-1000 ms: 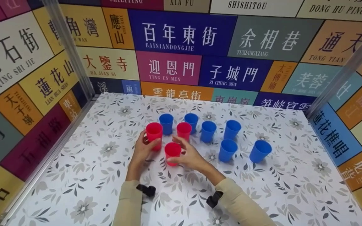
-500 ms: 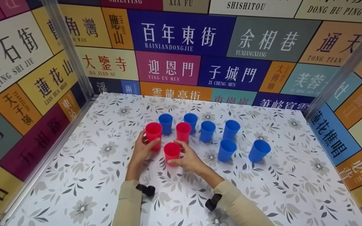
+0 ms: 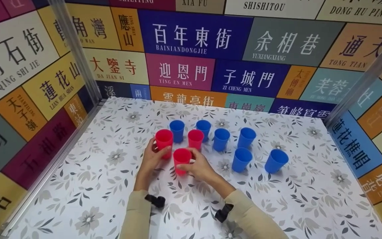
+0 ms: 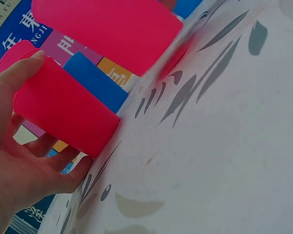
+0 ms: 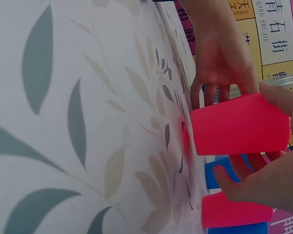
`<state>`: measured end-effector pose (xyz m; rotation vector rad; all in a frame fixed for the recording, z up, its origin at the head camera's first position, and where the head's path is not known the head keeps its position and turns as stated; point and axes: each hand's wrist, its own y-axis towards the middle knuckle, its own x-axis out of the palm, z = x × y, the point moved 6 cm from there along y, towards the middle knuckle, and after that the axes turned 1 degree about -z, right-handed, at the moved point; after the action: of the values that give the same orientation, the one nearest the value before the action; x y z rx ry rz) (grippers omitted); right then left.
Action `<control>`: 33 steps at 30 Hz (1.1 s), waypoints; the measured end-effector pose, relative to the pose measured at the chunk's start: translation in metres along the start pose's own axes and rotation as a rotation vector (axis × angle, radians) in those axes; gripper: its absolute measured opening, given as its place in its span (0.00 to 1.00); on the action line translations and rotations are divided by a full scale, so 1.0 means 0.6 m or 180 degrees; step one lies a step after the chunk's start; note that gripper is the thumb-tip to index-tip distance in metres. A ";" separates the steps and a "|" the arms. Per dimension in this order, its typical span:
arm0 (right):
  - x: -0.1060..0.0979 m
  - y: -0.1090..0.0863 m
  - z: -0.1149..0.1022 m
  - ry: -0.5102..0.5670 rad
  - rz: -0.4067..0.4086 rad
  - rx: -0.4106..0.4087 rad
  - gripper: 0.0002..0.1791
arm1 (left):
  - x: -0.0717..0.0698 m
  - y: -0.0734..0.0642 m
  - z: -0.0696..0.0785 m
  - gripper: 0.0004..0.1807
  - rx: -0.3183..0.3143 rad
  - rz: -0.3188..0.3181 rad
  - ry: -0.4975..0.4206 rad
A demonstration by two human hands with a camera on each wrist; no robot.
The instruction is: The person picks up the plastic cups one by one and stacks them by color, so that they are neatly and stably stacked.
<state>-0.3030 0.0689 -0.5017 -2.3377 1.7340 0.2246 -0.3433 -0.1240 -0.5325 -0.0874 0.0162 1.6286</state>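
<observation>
My left hand (image 3: 152, 159) curls round a red plastic cup (image 3: 164, 141) standing upright at the left, thumb on its near side. In the left wrist view the base of this cup (image 4: 68, 107) meets the table. My right hand (image 3: 204, 167) grips a second red cup (image 3: 181, 159), nearer to me, with the thumb in front and the fingers behind. The left wrist view has this second cup (image 4: 112, 34) slightly above the table, a red reflection below it. Behind and between them stands a third red cup (image 3: 196, 137), untouched.
Two blue cups (image 3: 177, 131) (image 3: 205, 127) stand behind the red ones. Several more blue cups (image 3: 242, 159) are spread to the right. The floral-patterned table (image 3: 88, 186) is bounded by sign-printed walls (image 3: 194, 36) at the back and sides.
The right hand's red cup has risen a little and shifted slightly left, towards the left hand's cup. The right fingers have drawn in on it. The left hand stays put on its cup.
</observation>
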 end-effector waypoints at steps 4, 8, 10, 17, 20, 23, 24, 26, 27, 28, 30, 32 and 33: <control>-0.010 0.004 -0.018 0.0004 0.0078 -0.0121 0.38 | 0.001 0.001 0.002 0.44 0.0021 -0.0004 -0.0002; -0.022 0.006 -0.045 0.0138 0.0148 -0.0290 0.38 | 0.000 0.001 0.002 0.43 0.0044 -0.0001 -0.0019; -0.027 0.008 -0.057 0.0210 0.0160 -0.0356 0.38 | 0.000 0.000 0.002 0.42 0.0065 0.0006 -0.0026; -0.039 0.018 -0.094 0.0278 0.0146 -0.0427 0.37 | -0.001 0.003 0.000 0.42 0.0016 -0.0008 -0.0015; -0.040 0.022 -0.111 0.0275 0.0117 -0.0474 0.38 | -0.002 0.002 -0.001 0.43 -0.0039 -0.0031 0.0030; -0.038 0.026 -0.127 0.0326 0.0100 -0.0477 0.38 | -0.003 0.001 0.000 0.44 -0.0055 -0.0014 0.0058; -0.038 0.027 -0.133 0.0352 0.0103 -0.0468 0.38 | -0.003 0.001 0.000 0.43 -0.0047 -0.0014 0.0057; -0.036 0.030 -0.144 0.0405 0.0104 -0.0480 0.38 | -0.003 0.001 0.001 0.43 -0.0017 -0.0003 0.0062; -0.035 0.033 -0.149 0.0427 0.0098 -0.0489 0.38 | -0.003 0.001 0.002 0.42 -0.0006 0.0003 0.0070; -0.033 0.034 -0.153 0.0425 0.0092 -0.0496 0.38 | -0.002 0.001 0.002 0.42 -0.0001 0.0002 0.0096; -0.030 0.038 -0.163 0.0405 0.0061 -0.0543 0.38 | -0.001 0.002 0.003 0.41 0.0000 -0.0005 0.0135; -0.025 0.042 -0.170 0.0360 0.0021 -0.0581 0.38 | 0.000 0.002 0.003 0.39 0.0006 0.0001 0.0150; -0.023 0.043 -0.172 0.0331 0.0005 -0.0580 0.39 | 0.001 0.002 0.003 0.39 0.0008 0.0002 0.0150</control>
<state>-0.3330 0.0471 -0.4008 -2.5175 1.8340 0.2768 -0.3446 -0.1236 -0.5307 -0.1239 0.0543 1.6268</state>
